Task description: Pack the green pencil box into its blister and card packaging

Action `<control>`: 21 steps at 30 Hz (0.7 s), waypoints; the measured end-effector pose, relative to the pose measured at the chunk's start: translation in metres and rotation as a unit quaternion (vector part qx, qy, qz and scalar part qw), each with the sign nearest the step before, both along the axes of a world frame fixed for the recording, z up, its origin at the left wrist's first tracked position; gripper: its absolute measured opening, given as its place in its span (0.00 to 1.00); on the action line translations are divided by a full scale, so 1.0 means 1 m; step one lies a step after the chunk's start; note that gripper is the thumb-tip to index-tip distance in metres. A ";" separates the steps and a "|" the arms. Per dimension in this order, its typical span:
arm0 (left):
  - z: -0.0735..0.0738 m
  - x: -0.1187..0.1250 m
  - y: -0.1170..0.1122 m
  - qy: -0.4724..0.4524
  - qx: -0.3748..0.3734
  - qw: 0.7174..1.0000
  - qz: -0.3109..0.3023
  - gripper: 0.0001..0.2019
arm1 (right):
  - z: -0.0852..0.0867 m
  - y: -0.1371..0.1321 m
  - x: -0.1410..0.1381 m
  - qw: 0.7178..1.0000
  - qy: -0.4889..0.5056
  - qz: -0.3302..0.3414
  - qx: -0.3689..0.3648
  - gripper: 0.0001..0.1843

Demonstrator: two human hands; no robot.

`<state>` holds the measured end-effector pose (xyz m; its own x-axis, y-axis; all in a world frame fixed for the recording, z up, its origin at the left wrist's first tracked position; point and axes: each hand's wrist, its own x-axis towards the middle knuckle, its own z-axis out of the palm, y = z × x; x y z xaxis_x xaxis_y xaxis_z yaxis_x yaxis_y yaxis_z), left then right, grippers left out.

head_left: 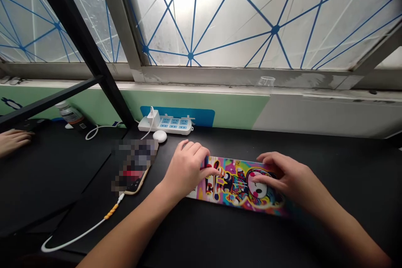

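A flat, brightly coloured picture card (236, 184) with a cartoon figure lies on the black desk (329, 167) in front of me. My left hand (187, 167) rests on its left end, fingers curled down onto the card, thumb pressing the surface. My right hand (284, 178) lies over its right end, fingers bent and pressed against the picture. Neither hand lifts the card; it stays flat on the desk.
A phone (135, 167) on a white charging cable (78, 236) lies left of the card. Behind it are a white power strip (166, 123), a small round white object (160, 136) and a bottle (70, 114). Another person's hand (12, 140) rests at far left. A black frame post (84, 46) rises by the window.
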<state>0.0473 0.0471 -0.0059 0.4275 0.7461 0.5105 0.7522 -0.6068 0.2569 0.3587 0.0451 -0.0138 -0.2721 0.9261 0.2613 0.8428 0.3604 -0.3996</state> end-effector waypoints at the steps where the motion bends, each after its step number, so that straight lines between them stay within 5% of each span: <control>1: 0.005 0.000 -0.004 0.010 0.029 0.999 -0.009 0.13 | 0.002 -0.004 -0.002 0.998 0.009 0.006 0.054 0.21; 4: 0.012 0.003 -0.014 0.066 0.060 0.995 -0.050 0.05 | 0.006 -0.013 -0.014 0.984 -0.016 0.053 0.168 0.12; 8: 0.004 0.007 -0.016 0.123 -0.019 0.988 -0.093 0.05 | -0.002 -0.020 -0.031 0.959 -0.110 0.157 0.206 0.06; 12: -0.004 0.001 -0.004 0.063 -0.089 0.990 -0.090 0.21 | -0.013 -0.022 -0.041 0.954 -0.144 0.203 0.170 0.09; 17: -0.012 -0.018 0.014 0.042 -0.113 0.991 -0.060 0.41 | -0.011 -0.021 -0.042 0.973 -0.055 0.219 0.054 0.04; 21: -0.023 -0.021 0.018 0.039 -0.164 0.984 -0.056 0.42 | -0.013 -0.013 -0.033 0.986 -0.011 0.169 0.015 0.05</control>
